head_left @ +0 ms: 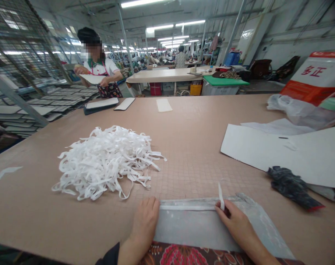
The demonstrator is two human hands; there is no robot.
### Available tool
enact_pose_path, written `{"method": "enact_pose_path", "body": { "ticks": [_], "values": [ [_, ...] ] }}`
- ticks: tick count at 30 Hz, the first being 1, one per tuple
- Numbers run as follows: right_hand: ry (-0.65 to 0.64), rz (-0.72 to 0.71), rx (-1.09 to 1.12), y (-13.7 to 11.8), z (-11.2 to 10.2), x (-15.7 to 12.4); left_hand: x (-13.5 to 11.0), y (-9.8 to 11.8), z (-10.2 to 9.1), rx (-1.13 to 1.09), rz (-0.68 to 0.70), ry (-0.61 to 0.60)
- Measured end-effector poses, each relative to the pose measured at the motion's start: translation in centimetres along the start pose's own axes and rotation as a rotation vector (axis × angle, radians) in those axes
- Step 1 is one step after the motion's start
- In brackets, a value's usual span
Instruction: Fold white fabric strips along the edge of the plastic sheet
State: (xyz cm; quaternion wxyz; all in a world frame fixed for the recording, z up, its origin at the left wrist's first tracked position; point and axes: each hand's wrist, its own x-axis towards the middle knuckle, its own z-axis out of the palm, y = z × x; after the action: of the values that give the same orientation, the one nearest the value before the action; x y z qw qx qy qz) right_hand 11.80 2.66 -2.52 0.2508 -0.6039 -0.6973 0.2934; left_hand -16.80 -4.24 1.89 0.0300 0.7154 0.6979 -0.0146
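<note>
Close to the table's front edge lies a greyish translucent sheet [189, 226], with a white strip [188, 208] running along its far side. My left hand [147, 221] presses on the left end of that strip, fingers bent together; its fingertips hide what is under them. At the strip's other end, my right hand [233, 221] pinches a white band whose loose tip [220, 191] sticks up between thumb and fingers. Whether this tip belongs to the same strip, I cannot tell. A tangled pile of white strips [106, 162] sits beyond my left hand.
White boards [289, 151] and a dark crumpled cloth [294, 186] lie on the right, below a red-and-white bag [316, 79]. One loose strip [6, 173] is at far left. Pale panels [102, 103] rest at the back, where a co-worker [97, 70] holds another panel.
</note>
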Motion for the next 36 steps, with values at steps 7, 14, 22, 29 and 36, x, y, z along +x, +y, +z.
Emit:
{"method": "enact_pose_path", "body": {
  "ticks": [7,14,22,29,36],
  "values": [
    [0.020,0.025,-0.015,-0.5,0.1,0.3,-1.0,0.7,0.4,0.247,0.278,0.005],
    [0.047,0.000,0.006,-0.7,0.3,0.5,-0.4,1.8,-0.3,0.277,0.287,-0.068],
    [0.052,-0.043,-0.028,-1.0,0.3,0.4,2.4,4.5,-1.3,0.148,0.421,-0.131],
    [0.070,-0.059,-0.099,-0.7,0.1,0.8,3.9,8.7,-0.9,0.101,0.503,-0.214],
    [0.087,0.094,-0.092,1.1,-2.2,1.6,5.2,9.6,-2.8,0.042,0.498,-0.370]
  ]
}}
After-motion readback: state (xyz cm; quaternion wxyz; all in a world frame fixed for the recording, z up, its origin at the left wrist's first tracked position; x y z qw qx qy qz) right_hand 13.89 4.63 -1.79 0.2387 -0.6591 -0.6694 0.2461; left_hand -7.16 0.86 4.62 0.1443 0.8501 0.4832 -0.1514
